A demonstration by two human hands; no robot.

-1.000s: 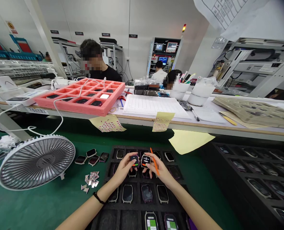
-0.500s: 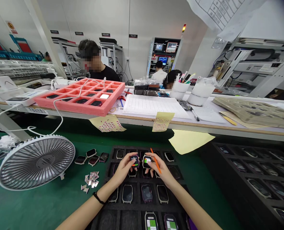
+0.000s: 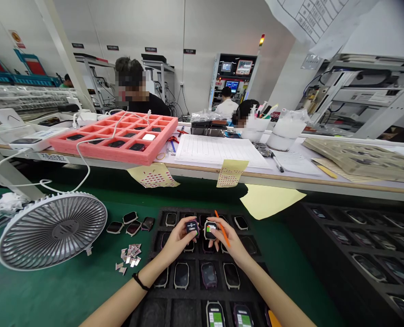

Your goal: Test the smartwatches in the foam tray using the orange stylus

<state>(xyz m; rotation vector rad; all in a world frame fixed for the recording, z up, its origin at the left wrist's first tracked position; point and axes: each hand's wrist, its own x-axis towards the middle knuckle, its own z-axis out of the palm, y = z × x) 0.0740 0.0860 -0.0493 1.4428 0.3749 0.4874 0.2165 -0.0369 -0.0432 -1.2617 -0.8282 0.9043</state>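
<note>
My left hand (image 3: 179, 238) grips a dark purple smartwatch body (image 3: 191, 226) with a lit screen, thumb on its lower edge. In my right hand (image 3: 229, 243) is a silver-rimmed smartwatch body (image 3: 210, 230), its screen showing coloured blocks, the thumb lying over its lower right part. An orange pen-like stick (image 3: 222, 229) is tucked in the same hand, slanting across the fingers. Both watches are held side by side above a black foam tray (image 3: 183, 313) with watch bodies in its pockets. Near me in the tray, a silver watch (image 3: 215, 314) and a purple watch (image 3: 243, 315) show lit white-and-green screens.
A white fan (image 3: 52, 231) stands at left, beside several loose watches (image 3: 130, 223) and small metal pieces (image 3: 130, 256). Another black tray (image 3: 365, 259) is at right. A shelf edge (image 3: 202, 171) crosses ahead, bearing a pink foam tray (image 3: 147, 156) and papers. Co-workers sit beyond.
The left watch's screen now shows mostly white text on black, and my left thumb has slid lower. The right watch's display and the one at the bottom edge have changed colour, the latter from purple to orange.
</note>
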